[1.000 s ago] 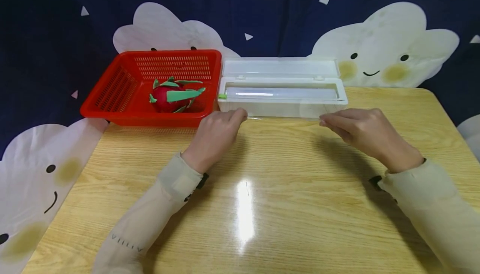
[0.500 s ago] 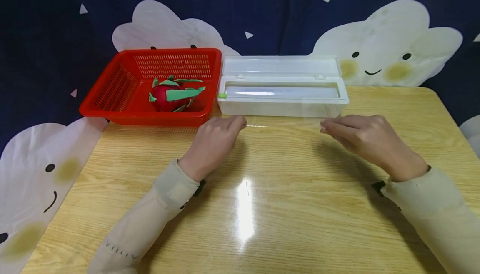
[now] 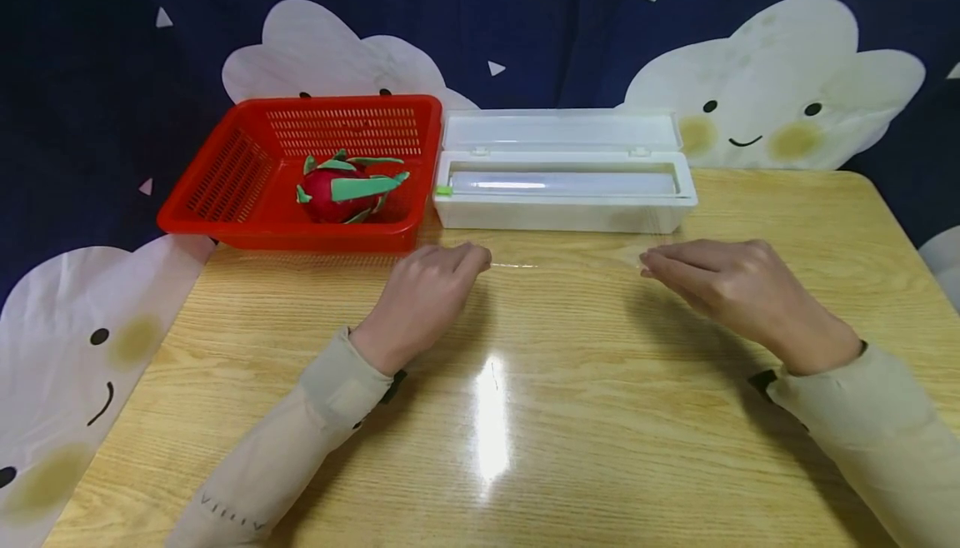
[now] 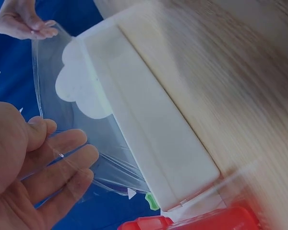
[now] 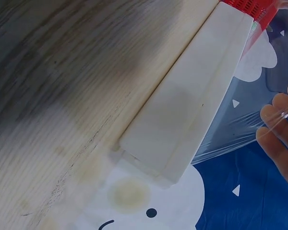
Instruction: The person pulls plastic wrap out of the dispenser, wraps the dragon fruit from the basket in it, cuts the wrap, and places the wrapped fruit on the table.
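Observation:
A sheet of clear plastic wrap [image 4: 79, 112] stretches from a white dispenser box [image 3: 562, 216] toward me. My left hand [image 3: 422, 302] pinches one corner of its front edge between thumb and forefinger. The opposite corner is pinched by my right hand [image 3: 738, 298]; in the right wrist view its fingers [image 5: 278, 124] lie against the film. Inside the box, whose lid [image 3: 558, 130] stands up at the back, lies the wrap roll [image 3: 562, 184]. Both hands hold the film above the table, in front of the box. A green cutter tab [image 3: 444, 191] sits at the box's left end.
Left of the box stands a red plastic basket [image 3: 322, 238] holding a red dragon fruit [image 3: 330, 196] with green leaf tips. Both rest at the back of a wooden table [image 3: 570, 415]. Behind hangs a dark blue cloth [image 3: 540, 23] with cloud faces.
Both hands have drawn back toward the person, away from the box, pulling more plastic wrap out. The box and the basket stay in place.

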### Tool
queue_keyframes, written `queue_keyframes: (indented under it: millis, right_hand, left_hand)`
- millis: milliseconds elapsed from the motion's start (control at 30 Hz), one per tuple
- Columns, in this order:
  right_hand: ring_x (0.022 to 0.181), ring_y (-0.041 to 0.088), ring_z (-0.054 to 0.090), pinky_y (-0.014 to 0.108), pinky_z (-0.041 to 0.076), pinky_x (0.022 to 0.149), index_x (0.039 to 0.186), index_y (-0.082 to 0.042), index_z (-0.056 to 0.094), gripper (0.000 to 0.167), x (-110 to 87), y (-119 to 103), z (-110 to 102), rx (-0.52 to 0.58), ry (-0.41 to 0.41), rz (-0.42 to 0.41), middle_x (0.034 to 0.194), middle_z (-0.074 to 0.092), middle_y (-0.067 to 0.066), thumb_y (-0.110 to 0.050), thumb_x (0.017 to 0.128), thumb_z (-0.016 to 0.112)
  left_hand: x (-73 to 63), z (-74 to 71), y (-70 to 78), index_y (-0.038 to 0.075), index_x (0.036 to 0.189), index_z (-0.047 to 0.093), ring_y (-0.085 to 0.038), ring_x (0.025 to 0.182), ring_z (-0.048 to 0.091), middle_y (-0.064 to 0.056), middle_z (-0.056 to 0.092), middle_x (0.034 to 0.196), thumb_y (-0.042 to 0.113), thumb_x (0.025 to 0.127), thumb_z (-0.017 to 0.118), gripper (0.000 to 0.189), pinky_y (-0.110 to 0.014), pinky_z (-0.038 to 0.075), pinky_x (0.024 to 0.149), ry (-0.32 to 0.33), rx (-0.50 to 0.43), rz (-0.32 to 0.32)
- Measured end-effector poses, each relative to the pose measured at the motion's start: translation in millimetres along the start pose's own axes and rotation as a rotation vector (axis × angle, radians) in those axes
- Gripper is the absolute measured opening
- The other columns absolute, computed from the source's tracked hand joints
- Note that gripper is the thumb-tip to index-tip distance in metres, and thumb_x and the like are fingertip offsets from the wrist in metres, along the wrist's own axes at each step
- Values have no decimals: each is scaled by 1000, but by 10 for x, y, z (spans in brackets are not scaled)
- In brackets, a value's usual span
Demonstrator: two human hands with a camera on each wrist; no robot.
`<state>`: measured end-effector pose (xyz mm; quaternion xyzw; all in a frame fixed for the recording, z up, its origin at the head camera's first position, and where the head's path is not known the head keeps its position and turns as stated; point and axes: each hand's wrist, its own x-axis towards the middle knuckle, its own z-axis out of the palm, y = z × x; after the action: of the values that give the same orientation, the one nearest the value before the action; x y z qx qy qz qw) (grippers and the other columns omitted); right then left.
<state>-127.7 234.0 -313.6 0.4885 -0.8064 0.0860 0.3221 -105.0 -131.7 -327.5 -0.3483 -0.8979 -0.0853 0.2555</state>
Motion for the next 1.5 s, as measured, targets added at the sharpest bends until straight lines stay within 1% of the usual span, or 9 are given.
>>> queue_keyframes:
  millis: [233,500,733,900,1100,1167,1367,1433,1500]
  right_hand:
    - [79,25,79,42,62,60,107,-8,82,43,-30,-33,-35,3,-6,-3,97,82,10,-30,112,45]
    - [75,25,78,42,61,58,103,-3,81,48,-56,-48,-34,31,26,-19,94,81,12,-29,113,42]
    - [73,26,77,43,60,59,104,0,79,50,-51,-30,-38,63,-7,43,92,81,13,-30,112,40]
    - [78,27,76,44,60,63,107,0,79,51,-67,-3,-1,75,-1,73,96,80,14,-32,111,38]
    - [89,30,77,47,60,73,97,-1,79,53,-77,20,22,85,-14,116,102,80,15,-35,110,39]
    - [88,31,77,47,60,72,96,-2,77,53,-78,26,28,85,-16,126,102,80,15,-35,110,39]
    - [72,25,75,44,60,60,113,0,70,47,-72,41,39,52,-36,140,91,79,14,-33,110,36]
    - [78,26,77,43,62,64,118,1,70,48,-71,44,34,37,-60,151,97,79,15,-31,111,35]
    - [88,30,78,44,62,75,122,1,71,49,-68,40,36,45,-72,167,105,80,16,-31,111,35]
  left_hand:
    - [-30,-18,12,7,102,63,-13,57,53,2,61,72,-1,102,55,11,-26,44,57,-11,-8,19]
    - [-66,-12,21,6,99,63,-13,59,56,2,60,70,1,103,57,9,-25,41,55,33,13,69]
    - [-59,-21,29,6,95,61,-11,58,52,2,56,66,6,103,60,9,-24,39,54,54,8,101]
    - [-76,-19,27,6,94,60,-12,60,58,1,61,69,11,103,62,11,-25,45,56,62,2,117]
    - [-100,-29,21,7,96,60,-12,65,63,1,67,78,11,105,59,10,-26,52,62,51,3,128]
    - [-106,-26,15,6,97,60,-12,65,63,1,68,80,10,105,59,9,-26,52,61,52,0,135]
    - [-126,7,-8,5,98,62,-14,69,69,-1,73,84,6,99,66,4,-28,56,64,82,1,162]
    - [-130,7,-10,5,98,63,-15,71,71,-2,74,85,5,99,67,4,-29,58,66,88,3,167]
    - [-133,4,-10,5,98,62,-16,72,72,-2,75,86,5,98,66,4,-29,59,67,90,5,171]
